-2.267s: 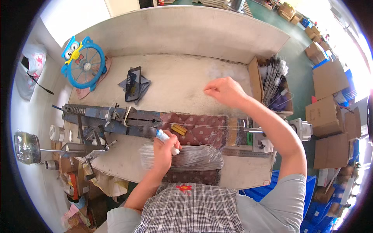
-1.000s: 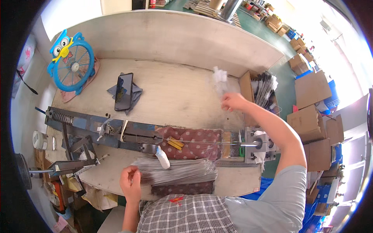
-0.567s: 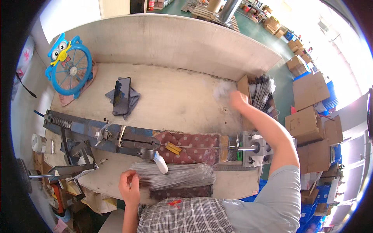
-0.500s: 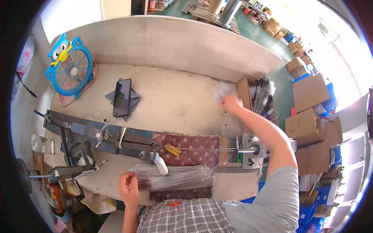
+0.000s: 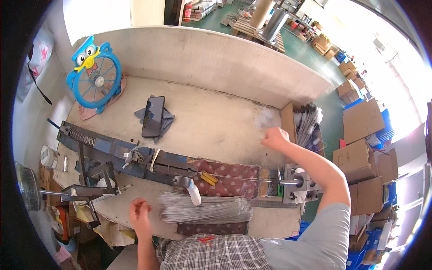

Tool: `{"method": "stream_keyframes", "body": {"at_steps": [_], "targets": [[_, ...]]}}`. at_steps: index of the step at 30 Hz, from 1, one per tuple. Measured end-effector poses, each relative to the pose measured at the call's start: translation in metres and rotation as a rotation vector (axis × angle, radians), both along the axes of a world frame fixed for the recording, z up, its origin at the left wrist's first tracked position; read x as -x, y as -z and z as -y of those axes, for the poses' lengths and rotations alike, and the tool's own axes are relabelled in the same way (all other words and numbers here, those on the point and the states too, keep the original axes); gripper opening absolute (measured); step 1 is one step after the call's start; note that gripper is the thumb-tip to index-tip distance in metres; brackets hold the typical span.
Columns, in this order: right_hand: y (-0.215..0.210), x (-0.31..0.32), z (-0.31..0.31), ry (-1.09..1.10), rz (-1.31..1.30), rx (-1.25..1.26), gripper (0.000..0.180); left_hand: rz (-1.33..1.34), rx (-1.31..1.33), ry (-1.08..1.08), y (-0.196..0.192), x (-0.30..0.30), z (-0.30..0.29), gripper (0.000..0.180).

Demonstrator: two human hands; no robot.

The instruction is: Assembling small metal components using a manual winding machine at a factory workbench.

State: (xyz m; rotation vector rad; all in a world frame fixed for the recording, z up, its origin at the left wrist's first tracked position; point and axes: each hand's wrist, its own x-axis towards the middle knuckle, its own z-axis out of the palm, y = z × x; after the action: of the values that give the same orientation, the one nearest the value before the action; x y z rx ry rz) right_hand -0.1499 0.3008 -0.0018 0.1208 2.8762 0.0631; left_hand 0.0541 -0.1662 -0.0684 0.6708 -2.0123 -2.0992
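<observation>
So, the wire bundle [image 5: 209, 210] is on the tabletop [image 5: 216, 114], six o'clock in view; my left grip [image 5: 140, 213] is curled off its nine, my right grip [image 5: 275, 138] bunched at its one-thirty near a white clump [image 5: 266, 118]. Can't tell if either's holding anything.

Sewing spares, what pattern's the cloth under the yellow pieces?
Maroon cloth with pale dots, in head view.

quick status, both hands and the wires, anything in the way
Left hand beside the wire bundle, not touching. Right hand curled near the cardboard box, any hold unclear. White handle overlapping the bundle's upper edge.
</observation>
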Motion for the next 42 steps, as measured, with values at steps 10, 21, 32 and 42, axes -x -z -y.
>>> {"method": "stream_keyframes", "body": {"at_steps": [10, 21, 32, 42], "targets": [[-0.040, -0.018, -0.027, 0.135, -0.125, 0.389, 0.031, 0.027, -0.343, -0.108, 0.001, 0.020, 0.025, 0.044], [-0.039, -0.144, 0.183, -0.955, -0.432, 0.534, 0.027, 0.219, -0.623, -0.147, -0.026, 0.026, 0.052, 0.026], [-0.018, -0.139, 0.167, -0.467, -0.155, 0.433, 0.019, 0.090, -0.787, -0.236, -0.003, 0.027, 0.047, 0.017], [-0.066, -0.124, 0.125, -0.345, -0.421, 0.776, 0.017, 0.041, -0.488, 0.370, -0.064, 0.016, -0.105, 0.015]]}}
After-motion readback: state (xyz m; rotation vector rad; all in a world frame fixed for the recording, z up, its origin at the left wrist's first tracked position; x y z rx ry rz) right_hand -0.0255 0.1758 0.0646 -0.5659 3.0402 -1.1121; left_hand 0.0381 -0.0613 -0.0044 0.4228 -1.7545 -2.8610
